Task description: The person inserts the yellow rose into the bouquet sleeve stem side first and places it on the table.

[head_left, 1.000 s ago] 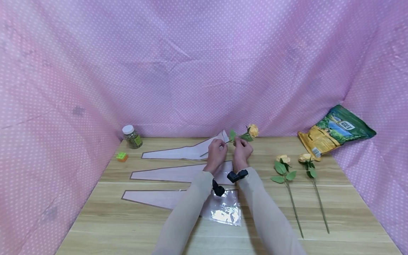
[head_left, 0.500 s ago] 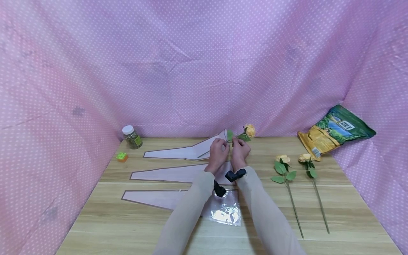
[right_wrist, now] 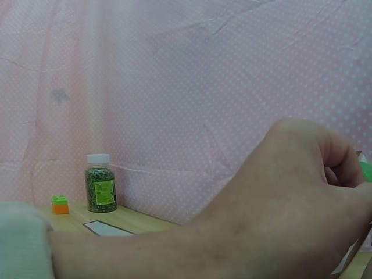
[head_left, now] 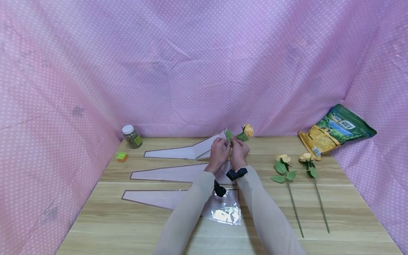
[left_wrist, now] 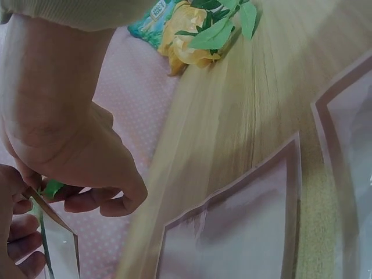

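Observation:
At the back of the table, my left hand grips the wide end of the farthest tapered sleeve. Beside it my right hand pinches the yellow rose below its bloom, near the leaves. The rose's stem runs into the sleeve and shows through it. In the left wrist view, the fingers of my left hand curl around the sleeve's edge, beside the right hand. The right wrist view shows my right hand with bent fingers; its fingertips are partly cut off.
Two more sleeves, a middle one and a near one, lie in front, partly under my forearms. Two roses lie at right near a green and yellow bag. A jar and toy block stand at left.
The held rose has moved left and its stem sits farther along the sleeve. My right hand has shifted slightly left with it. The sleeve's wide end has changed shape a little.

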Demonstrator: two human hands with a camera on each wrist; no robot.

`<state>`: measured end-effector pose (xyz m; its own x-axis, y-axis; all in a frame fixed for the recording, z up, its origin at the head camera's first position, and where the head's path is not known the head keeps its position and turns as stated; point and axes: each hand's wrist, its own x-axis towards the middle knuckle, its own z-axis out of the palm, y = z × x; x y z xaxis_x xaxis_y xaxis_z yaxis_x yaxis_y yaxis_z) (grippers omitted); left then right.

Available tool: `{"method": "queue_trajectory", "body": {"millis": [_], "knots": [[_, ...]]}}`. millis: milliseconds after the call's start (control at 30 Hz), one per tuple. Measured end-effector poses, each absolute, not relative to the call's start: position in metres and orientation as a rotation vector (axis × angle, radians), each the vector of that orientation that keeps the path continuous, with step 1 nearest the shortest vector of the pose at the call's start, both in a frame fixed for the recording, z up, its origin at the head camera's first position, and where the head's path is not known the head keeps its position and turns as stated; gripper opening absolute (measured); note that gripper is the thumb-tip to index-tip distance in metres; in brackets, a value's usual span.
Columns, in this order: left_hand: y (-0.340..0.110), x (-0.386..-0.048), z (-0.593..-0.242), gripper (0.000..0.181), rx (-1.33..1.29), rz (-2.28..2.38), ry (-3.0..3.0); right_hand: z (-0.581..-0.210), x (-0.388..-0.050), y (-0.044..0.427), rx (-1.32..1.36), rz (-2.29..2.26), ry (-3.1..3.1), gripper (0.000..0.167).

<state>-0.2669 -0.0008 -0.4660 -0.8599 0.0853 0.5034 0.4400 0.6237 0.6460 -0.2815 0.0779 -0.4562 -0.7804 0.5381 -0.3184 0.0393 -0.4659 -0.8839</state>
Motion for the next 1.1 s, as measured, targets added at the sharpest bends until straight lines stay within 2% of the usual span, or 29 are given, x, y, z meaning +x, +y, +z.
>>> {"method": "queue_trajectory", "body": {"millis": [133,267,500,767,1100], "knots": [[0.0,-0.266,-0.466,0.011,-0.43,-1.105,-2.425,-0.454,-0.281,0.079,-0.88,2.303,-1.457,0.023],[-0.001,-0.266,-0.465,0.011,-0.437,-1.117,-2.415,-0.454,-0.281,0.083,-0.896,2.375,-1.466,0.007],[-0.005,-0.267,-0.465,0.01,-0.451,-1.178,-2.396,-0.454,-0.276,0.102,-0.788,2.791,-1.322,0.026],[-0.007,-0.267,-0.467,0.008,-0.448,-1.22,-2.389,-0.456,-0.273,0.116,-0.685,3.105,-1.051,0.027],[-0.007,-0.267,-0.467,0.008,-0.482,-1.231,-2.367,-0.461,-0.276,0.124,-0.438,3.101,-1.135,0.021]]}}
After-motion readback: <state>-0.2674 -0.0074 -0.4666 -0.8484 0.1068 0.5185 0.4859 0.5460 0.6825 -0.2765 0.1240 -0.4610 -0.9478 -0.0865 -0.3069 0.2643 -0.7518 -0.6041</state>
